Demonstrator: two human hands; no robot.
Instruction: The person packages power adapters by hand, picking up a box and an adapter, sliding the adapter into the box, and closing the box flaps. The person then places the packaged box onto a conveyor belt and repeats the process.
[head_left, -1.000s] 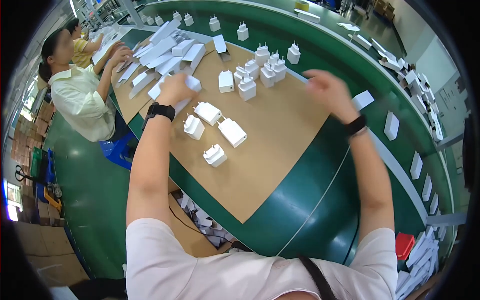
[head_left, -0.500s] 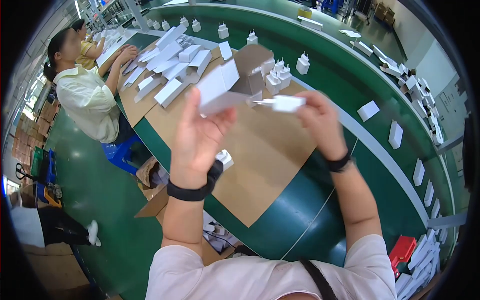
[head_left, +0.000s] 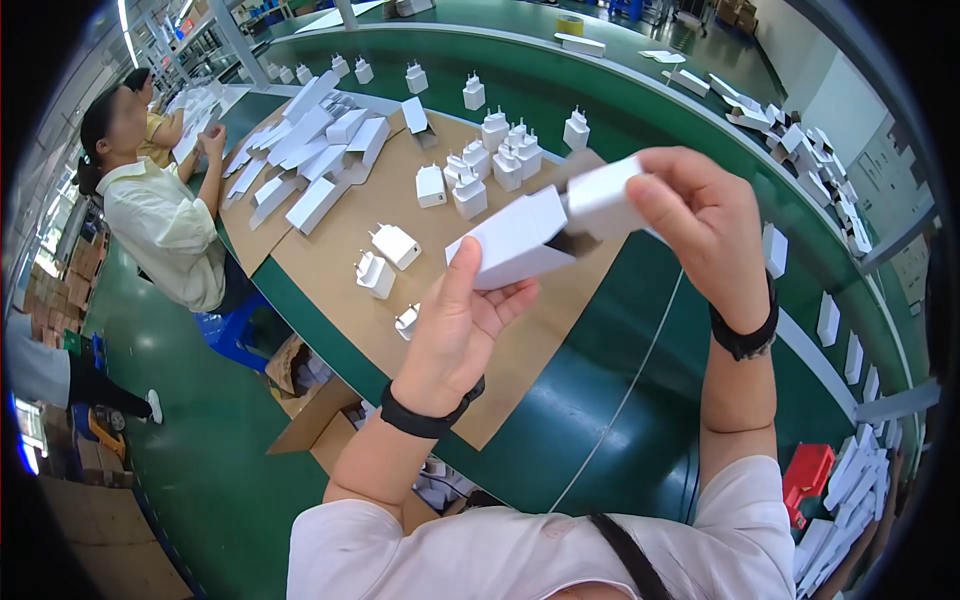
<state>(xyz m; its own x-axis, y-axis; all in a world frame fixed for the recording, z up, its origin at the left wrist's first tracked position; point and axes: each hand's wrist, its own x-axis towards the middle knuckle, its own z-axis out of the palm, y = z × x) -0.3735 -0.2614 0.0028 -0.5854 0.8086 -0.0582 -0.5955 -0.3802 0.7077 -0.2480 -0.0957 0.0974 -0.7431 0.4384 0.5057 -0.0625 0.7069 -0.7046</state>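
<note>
My left hand (head_left: 468,328) is closed round a small white box (head_left: 512,243), tilted, its open end with flaps toward the right. At that mouth, my right hand (head_left: 700,225) pinches a white plug-in charger (head_left: 606,197) between thumb and fingers. The charger's prong end is hidden by the box flaps, so I cannot tell how far in it is. Left of the box, on brown cardboard (head_left: 520,345), lie loose chargers (head_left: 396,246). Behind the box, several more chargers (head_left: 507,165) stand close together with prongs upward.
A heap of white boxes (head_left: 320,150) covers the table's far left. Beyond runs a green conveyor (head_left: 640,125) carrying chargers and white boxes (head_left: 828,318). A co-worker (head_left: 160,210) sits on a blue stool at left, another person behind. A red tool (head_left: 806,478) lies at lower right.
The box has come lower and to the right, its open end now facing my right hand. My right hand has turned, bringing the charger against the box mouth, prong end first.
</note>
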